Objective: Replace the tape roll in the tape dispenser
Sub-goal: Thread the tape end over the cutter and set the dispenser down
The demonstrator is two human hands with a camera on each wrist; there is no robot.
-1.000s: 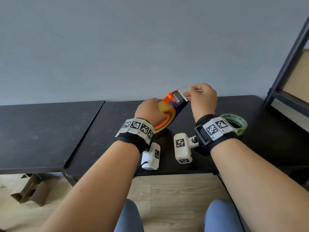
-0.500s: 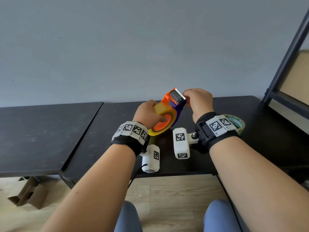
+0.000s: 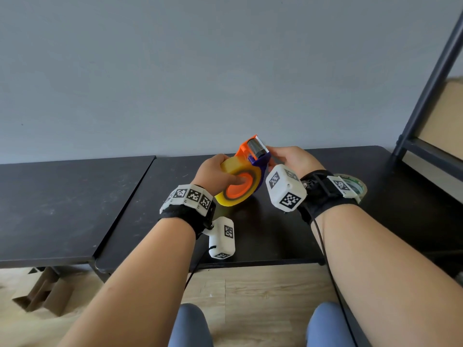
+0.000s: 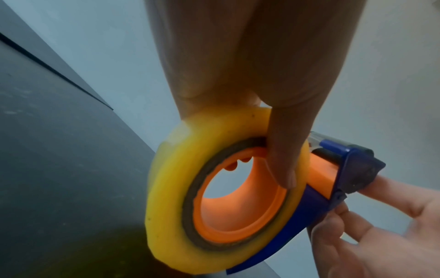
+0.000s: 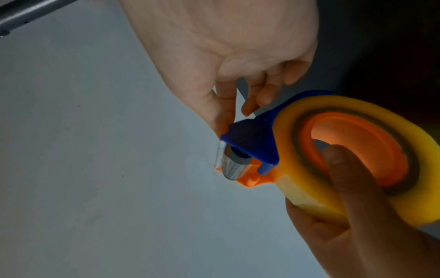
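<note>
Head view, centre of frame: your left hand (image 3: 215, 174) grips the yellow tape roll (image 3: 233, 181) seated in the tape dispenser (image 3: 250, 156), above the desk (image 3: 263, 236); your right hand (image 3: 288, 159) pinches its blue head with fingertips (image 5: 250, 109).

I see the orange-and-blue tape dispenser (image 3: 253, 156) held up above the tabletop (image 3: 250, 236), cutter end tilted upward. A yellow tape roll (image 3: 231, 171) sits on its orange hub. A second, green-printed roll (image 3: 357, 182) lies flat on the tabletop.
</note>
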